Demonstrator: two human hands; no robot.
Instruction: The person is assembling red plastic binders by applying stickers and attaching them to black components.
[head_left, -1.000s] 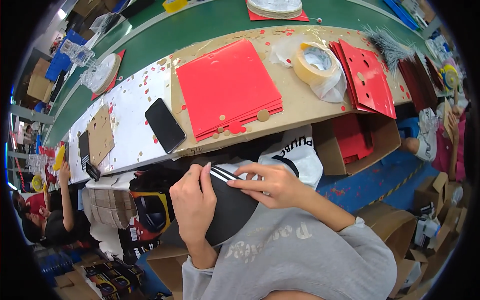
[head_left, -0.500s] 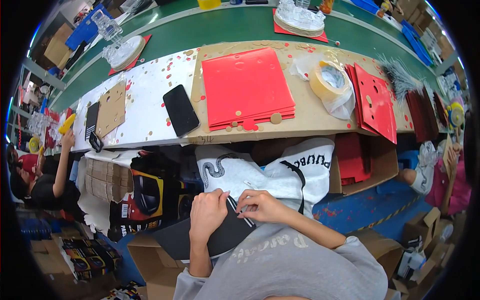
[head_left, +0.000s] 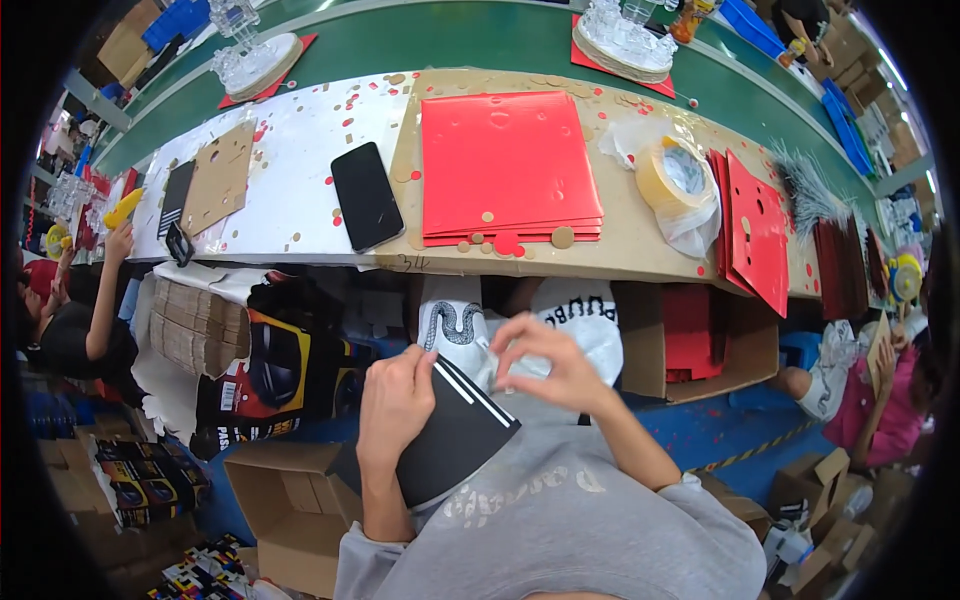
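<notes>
black sheet (head_left: 455,440) now in left hand (head_left: 395,405) alone

Right grip (head_left: 553,368) blurred; black sheet (head_left: 458,435) partly behind left grip (head_left: 396,402)

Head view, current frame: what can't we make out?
All in the head view:
Right grip: blurred; whether it pinches anything is unclear.
Black sheet: part hidden behind the left grip; underside faces away.
Red sheet stack: top sheet covers the rest, so no count.
Clear ornament, upper left: top cut off by the picture's upper edge.
</notes>
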